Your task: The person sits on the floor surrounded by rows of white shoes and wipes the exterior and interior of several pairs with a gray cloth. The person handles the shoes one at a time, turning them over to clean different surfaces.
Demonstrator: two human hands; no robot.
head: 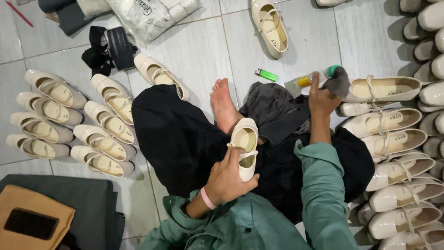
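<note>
Left hand (pixel 227 178) fingers gripping one cream shoe (pixel 245 147), right hand (pixel 321 98) fingers closed on one grey cloth (pixel 337 82) — one green lighter (pixel 267 74) nearby

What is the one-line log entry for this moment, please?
left hand: holds cream shoe | right hand: grips dark cloth by bottle

The left hand (pixel 227 178), a pink band at its wrist, sits low at centre, fingers curled closed and pointing toward one o'clock. The right hand (pixel 322 99) is stretched out toward twelve o'clock, forearm bare below a green sleeve, fingers bunched shut. A bare foot (pixel 224 105) points to twelve.
</note>
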